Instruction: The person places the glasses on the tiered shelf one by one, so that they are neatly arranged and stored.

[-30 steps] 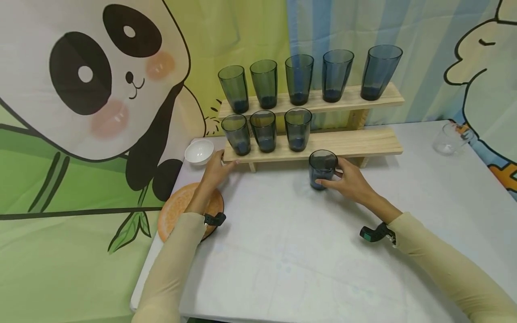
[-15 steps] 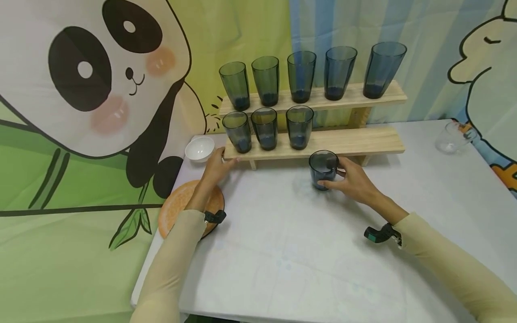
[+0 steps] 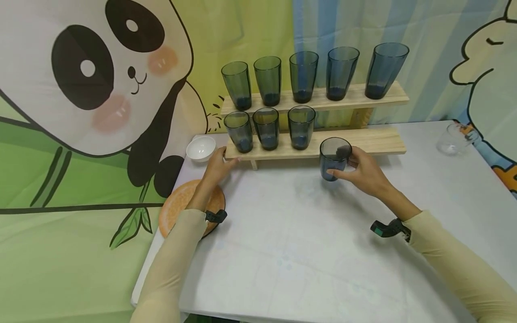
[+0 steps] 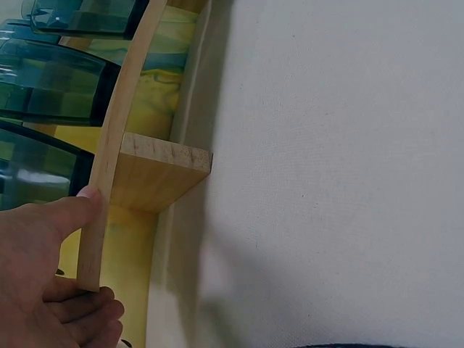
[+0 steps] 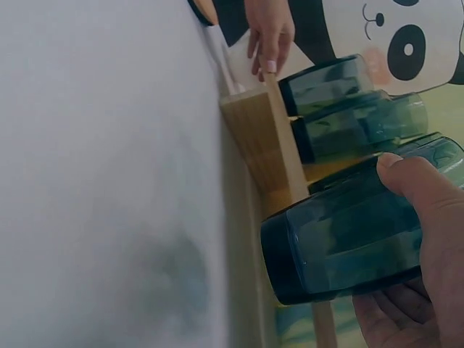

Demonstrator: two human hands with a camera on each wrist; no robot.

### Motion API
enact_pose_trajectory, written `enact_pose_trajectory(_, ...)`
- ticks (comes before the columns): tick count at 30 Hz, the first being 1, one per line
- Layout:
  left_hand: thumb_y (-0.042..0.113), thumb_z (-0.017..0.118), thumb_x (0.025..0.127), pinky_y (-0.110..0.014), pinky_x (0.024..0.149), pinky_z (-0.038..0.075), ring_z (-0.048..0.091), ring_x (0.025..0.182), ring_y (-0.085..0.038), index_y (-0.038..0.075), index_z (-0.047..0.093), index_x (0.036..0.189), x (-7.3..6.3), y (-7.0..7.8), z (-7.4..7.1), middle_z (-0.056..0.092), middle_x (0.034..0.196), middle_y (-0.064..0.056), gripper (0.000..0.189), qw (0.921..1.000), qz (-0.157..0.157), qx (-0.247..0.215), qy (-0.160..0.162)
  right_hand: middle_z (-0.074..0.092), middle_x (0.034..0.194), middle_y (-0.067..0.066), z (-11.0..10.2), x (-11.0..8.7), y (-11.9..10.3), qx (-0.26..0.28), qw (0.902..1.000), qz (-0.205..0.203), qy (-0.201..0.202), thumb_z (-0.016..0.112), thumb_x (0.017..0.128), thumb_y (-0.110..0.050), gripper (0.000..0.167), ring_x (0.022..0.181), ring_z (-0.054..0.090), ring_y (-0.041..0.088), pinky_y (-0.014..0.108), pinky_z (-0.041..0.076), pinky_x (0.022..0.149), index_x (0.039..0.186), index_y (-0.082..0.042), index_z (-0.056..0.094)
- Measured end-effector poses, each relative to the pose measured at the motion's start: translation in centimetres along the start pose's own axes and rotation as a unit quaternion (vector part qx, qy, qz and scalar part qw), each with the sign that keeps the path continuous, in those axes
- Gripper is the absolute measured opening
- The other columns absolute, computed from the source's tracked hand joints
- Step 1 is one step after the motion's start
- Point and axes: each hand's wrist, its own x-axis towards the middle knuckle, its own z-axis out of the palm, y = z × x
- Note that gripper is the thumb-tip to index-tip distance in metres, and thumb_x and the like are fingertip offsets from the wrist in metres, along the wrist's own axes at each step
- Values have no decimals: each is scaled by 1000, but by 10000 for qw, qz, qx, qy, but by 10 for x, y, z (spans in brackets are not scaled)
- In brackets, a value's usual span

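My right hand [image 3: 365, 172] grips a dark blue drinking glass [image 5: 348, 225] around its side, thumb on the near face and fingers behind. Held upright, the glass is clear of the table and overlaps the front edge of the lower tier in the head view. My left hand [image 3: 218, 168] holds the left end of a two-tier wooden shelf [image 3: 355, 140], its thumb on the board and its fingers curled beneath, as the left wrist view shows. Three matching glasses [image 3: 300, 128] stand on the left part of the lower tier. Several more glasses [image 3: 304, 76] line the upper tier.
A small white bowl [image 3: 200, 149] sits left of the shelf. Beneath my left forearm lies an orange-patterned round plate [image 3: 177, 211]. Far right on the white table [image 3: 291, 251] is a clear glass cup [image 3: 452, 140]. Printed curtains hang close behind the shelf.
My right hand has raised the glass and carried it toward the shelf and slightly right. My left hand stays at the shelf's left end.
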Motion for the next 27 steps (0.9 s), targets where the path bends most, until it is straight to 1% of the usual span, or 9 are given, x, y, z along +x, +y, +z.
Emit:
enact_pose_trajectory(3,42,72,100,-53,126,31,40,151,-40,-5,37,158,-1,0,0,44,159,-26,82,10000,3,1,0,64,134,19,-8,2,-3,-74,9999,56,111,88,89,-30,67,126,66,40,51,54,105,141,-4,55)
enact_pose_trajectory(5,41,72,101,-53,126,30,39,151,-41,-5,37,158,-1,1,0,43,160,-26,82,10000,1,-10,-1,65,132,17,-14,3,-6,-165,9996,95,219,88,89,-34,65,124,67,39,37,59,99,138,-5,57)
enact_pose_trajectory(7,42,72,101,-53,126,30,39,151,-41,-4,36,159,-1,1,0,43,160,-26,82,10000,-8,-13,-7,64,133,17,-19,6,-8,-207,9992,121,308,88,89,-35,65,126,66,39,22,59,92,136,-5,56)
enact_pose_trajectory(9,42,72,101,-53,126,30,39,151,-41,-4,36,159,-1,1,0,43,160,-26,82,10000,-30,-6,-4,62,136,17,-24,10,-11,-185,9990,125,388,88,89,-35,64,131,62,38,20,56,99,135,-3,56)
enact_pose_trajectory(10,42,72,101,-53,127,30,39,151,-41,-4,36,159,-1,1,0,43,160,-26,82,10000,-37,-8,1,60,137,18,-26,12,-12,-134,9990,127,416,88,89,-34,64,134,60,38,21,54,103,134,-2,55)
enact_pose_trajectory(12,42,72,101,-53,127,30,38,152,-41,-4,36,159,-1,1,0,42,160,-26,82,10000,-53,0,-10,58,138,18,-29,17,-14,-107,9986,98,512,87,89,-33,64,136,56,37,35,51,112,134,-1,54)
enact_pose_trajectory(14,41,72,101,-53,127,29,38,151,-41,-4,36,159,-2,0,0,42,160,-26,82,10000,-69,-9,5,58,137,18,-30,22,-16,-151,9980,54,607,87,90,-33,63,137,54,37,51,45,117,133,-1,55)
enact_pose_trajectory(19,42,71,101,-53,127,30,39,151,-41,-4,36,159,-1,-2,0,42,161,-26,82,10000,-52,31,-6,59,138,23,-33,35,-18,-266,9971,64,713,84,91,-38,64,136,54,41,55,44,117,133,-1,54)
enact_pose_trajectory(27,43,71,101,-53,127,30,37,152,-41,-4,36,159,1,0,-1,41,162,-27,83,9999,-52,87,-21,56,143,24,-34,55,-15,-174,9961,423,751,84,90,-46,70,140,51,43,54,42,119,133,-1,51)
